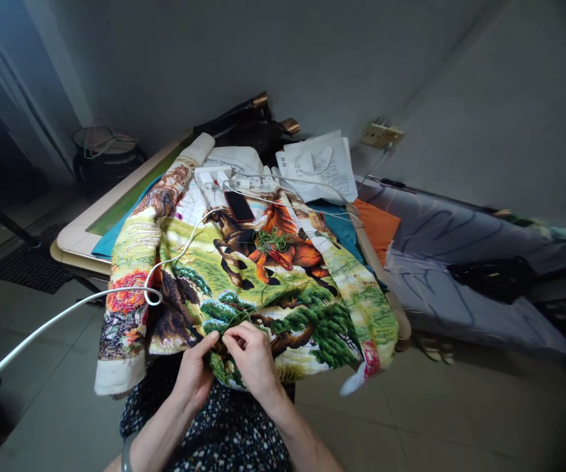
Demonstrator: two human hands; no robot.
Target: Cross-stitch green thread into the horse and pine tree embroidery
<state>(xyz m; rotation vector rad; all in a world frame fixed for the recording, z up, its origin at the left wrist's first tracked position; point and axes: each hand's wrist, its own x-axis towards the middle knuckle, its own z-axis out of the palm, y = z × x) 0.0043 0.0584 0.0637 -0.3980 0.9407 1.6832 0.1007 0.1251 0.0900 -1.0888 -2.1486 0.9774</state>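
A large cross-stitch cloth (199,242) with horses, grass and pine trees spreads over a table, rolled up along both sides. My left hand (197,367) grips its near edge, thumb on top and the other fingers hidden below. Close beside it, my right hand (251,357) is closed in a pinch just over the stitched green part; what sits between the fingertips is too small to make out. Dark green thread (263,305) trails from near my fingers up across the cloth. A tangle of green thread (272,241) lies on the red horse.
A phone (239,206) and a white power strip (258,181) rest on the cloth's far part. A white cable (76,307) crosses from the left. White bags (317,167) stand behind; a grey-covered surface (440,236) is at right, below a wall socket (382,134).
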